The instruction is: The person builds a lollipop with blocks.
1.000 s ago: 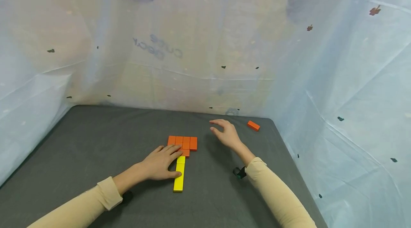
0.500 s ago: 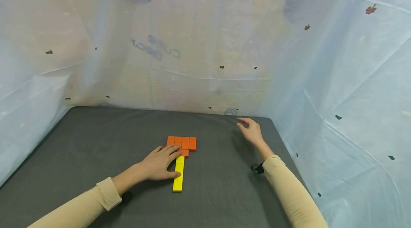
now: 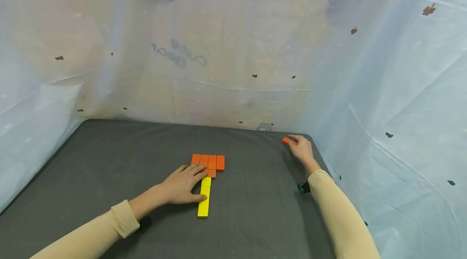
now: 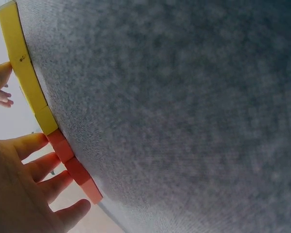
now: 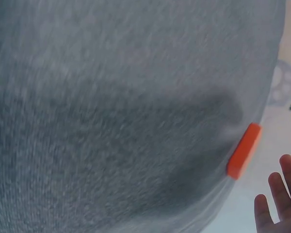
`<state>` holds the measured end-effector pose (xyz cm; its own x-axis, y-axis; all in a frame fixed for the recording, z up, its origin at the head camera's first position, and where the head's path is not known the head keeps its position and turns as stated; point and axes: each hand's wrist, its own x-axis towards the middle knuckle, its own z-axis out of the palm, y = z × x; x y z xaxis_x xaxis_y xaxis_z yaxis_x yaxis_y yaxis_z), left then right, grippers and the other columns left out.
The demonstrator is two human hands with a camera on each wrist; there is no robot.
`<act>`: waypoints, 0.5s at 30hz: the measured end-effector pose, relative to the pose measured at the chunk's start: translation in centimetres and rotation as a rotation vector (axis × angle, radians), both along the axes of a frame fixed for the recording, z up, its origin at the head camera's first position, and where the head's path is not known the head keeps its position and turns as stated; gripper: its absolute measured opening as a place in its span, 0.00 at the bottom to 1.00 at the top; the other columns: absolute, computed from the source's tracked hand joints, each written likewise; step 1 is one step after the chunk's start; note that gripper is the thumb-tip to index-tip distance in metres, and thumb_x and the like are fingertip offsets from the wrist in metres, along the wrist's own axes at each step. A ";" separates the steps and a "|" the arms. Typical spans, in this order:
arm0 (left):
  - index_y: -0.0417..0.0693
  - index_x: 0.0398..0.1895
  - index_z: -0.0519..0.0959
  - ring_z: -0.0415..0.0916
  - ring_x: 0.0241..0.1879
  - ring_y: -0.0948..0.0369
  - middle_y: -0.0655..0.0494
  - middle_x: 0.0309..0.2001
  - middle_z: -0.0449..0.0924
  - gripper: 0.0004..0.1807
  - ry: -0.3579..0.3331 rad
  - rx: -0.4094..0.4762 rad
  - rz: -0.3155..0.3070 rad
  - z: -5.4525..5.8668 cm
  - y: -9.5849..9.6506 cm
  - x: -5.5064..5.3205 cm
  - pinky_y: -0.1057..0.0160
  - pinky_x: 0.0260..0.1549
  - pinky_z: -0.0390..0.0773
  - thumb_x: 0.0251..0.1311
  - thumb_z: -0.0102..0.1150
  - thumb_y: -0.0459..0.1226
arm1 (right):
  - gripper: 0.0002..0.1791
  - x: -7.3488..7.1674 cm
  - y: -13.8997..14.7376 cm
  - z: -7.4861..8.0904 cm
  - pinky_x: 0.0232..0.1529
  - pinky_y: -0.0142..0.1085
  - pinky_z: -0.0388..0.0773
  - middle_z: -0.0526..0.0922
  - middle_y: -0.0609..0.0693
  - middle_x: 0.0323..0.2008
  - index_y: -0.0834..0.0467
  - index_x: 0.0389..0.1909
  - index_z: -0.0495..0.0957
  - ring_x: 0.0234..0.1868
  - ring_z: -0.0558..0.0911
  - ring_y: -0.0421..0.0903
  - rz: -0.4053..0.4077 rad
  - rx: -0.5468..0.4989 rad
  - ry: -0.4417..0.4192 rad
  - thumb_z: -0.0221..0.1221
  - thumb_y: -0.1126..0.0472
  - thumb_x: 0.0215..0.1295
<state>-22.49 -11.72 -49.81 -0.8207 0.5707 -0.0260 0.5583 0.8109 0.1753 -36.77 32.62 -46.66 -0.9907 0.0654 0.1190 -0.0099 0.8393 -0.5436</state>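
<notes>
My left hand lies spread over a flat arrangement of orange blocks and yellow blocks. Its fingertips touch the orange part and its thumb the side of the yellow strip; part of the orange group is hidden beneath the fingers. In the left wrist view, the fingers rest along the row's edge. At the table's far right corner, my right hand is over a loose orange block, covering part of it in the head view. The right wrist view shows this block apart from the extended fingers.
A dark grey cloth-covered table holds the blocks. Pale translucent sheeting with leaf prints hangs behind the table and at both sides. A dark wrist device hangs under the right sleeve.
My right hand has moved rightward from beside the block arrangement to the loose orange block at the far right corner. My left hand has stayed in place.
</notes>
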 end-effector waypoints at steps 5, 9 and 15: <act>0.57 0.74 0.59 0.51 0.73 0.51 0.55 0.75 0.52 0.47 0.002 -0.017 0.003 -0.1 0.0 0.0 0.39 0.66 0.55 0.54 0.47 0.71 | 0.22 -0.5 1.0 -0.4 0.61 0.59 0.65 0.66 0.63 0.67 0.56 0.64 0.72 0.66 0.65 0.63 -0.007 0.041 -0.035 0.51 0.56 0.72; 0.57 0.73 0.60 0.51 0.73 0.51 0.56 0.75 0.52 0.47 0.002 -0.015 0.006 -0.1 0.0 0.0 0.40 0.66 0.55 0.54 0.48 0.71 | 0.24 -0.7 1.5 -0.7 0.62 0.60 0.64 0.66 0.64 0.66 0.58 0.66 0.70 0.66 0.64 0.65 0.004 0.069 -0.049 0.52 0.56 0.71; 0.57 0.73 0.60 0.50 0.74 0.51 0.55 0.75 0.52 0.47 -0.006 -0.017 0.012 0.0 0.0 0.0 0.39 0.67 0.54 0.54 0.48 0.71 | 0.27 -0.9 1.7 -1.3 0.57 0.59 0.67 0.69 0.67 0.63 0.60 0.67 0.67 0.61 0.69 0.67 0.020 0.096 -0.097 0.53 0.56 0.70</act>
<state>-22.51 -11.76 -49.79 -0.8272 0.5605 -0.0406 0.5478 0.8203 0.1647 -37.65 34.35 -48.00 -0.9989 0.0386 0.0276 0.0216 0.8877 -0.4600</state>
